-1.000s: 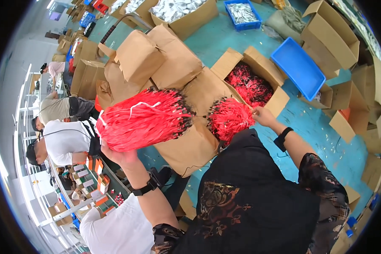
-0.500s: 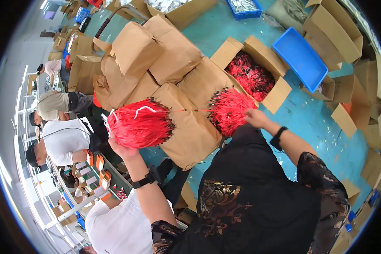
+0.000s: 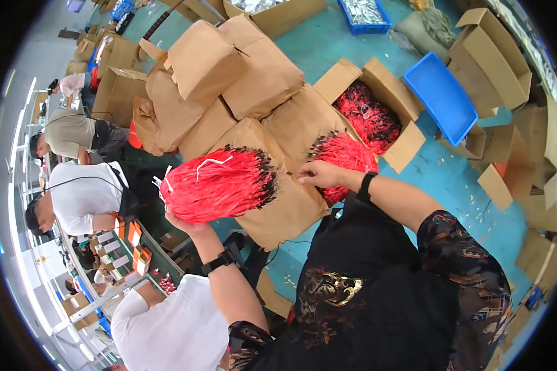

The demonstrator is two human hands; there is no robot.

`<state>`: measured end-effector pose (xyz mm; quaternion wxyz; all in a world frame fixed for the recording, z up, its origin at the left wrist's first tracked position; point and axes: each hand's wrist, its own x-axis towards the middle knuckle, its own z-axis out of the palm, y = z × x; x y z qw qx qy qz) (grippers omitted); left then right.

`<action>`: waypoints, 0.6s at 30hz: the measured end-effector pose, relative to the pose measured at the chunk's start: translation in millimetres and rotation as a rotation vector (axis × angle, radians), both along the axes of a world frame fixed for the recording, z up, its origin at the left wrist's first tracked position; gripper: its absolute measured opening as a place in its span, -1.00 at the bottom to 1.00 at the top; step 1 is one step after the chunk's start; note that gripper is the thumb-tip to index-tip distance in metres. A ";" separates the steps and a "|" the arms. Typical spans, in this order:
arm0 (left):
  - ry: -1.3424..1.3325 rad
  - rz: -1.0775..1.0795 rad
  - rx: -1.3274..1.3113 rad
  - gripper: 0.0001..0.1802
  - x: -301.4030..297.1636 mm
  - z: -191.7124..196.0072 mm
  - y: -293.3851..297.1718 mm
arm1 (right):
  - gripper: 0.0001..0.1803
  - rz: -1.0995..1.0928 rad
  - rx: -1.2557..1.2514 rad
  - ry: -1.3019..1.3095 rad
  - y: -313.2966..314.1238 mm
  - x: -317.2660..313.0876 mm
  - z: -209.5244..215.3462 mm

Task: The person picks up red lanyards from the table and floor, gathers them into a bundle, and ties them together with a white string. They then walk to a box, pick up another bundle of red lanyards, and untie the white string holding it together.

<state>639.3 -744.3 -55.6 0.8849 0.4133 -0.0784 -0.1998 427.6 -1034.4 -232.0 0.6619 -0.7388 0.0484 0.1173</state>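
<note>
A thick bundle of thin red cords with black tips (image 3: pixel 216 185) lies across my left hand (image 3: pixel 185 222), whose fingers wrap under its left end near white ties. Its black tips point right. My right hand (image 3: pixel 323 174) is just right of those tips, fingers pinched together; whatever is between them is too small to make out. Behind and below that hand, a second red cord bundle (image 3: pixel 346 151) rests on the right side of a brown paper package (image 3: pixel 284 210), close to my body, partly covered by my right hand and wrist.
Brown paper packages (image 3: pixel 263 68) are piled ahead. An open carton (image 3: pixel 405 151) of red and black cords stands right of them, near a blue tray (image 3: pixel 442 99). At the left, several people work along a bench (image 3: pixel 161 253); a white-shirted person (image 3: pixel 167 328) is close to my left arm.
My right hand has moved left from the second bundle toward the held bundle's black tips. The red strand stretched between the bundles no longer shows. My left hand still holds its bundle.
</note>
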 end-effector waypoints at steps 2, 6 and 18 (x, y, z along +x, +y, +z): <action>-0.064 -0.032 -0.034 -0.27 12.0 -43.8 24.0 | -0.64 -0.028 0.066 0.049 4.2 -5.3 -2.8; 0.269 0.273 0.229 -0.25 14.8 -142.6 82.9 | -0.72 -0.044 0.138 0.183 19.7 -6.5 -24.0; -0.943 -0.006 1.473 -0.53 -91.2 -179.6 10.5 | -0.79 -0.044 0.204 0.297 22.9 0.6 -29.3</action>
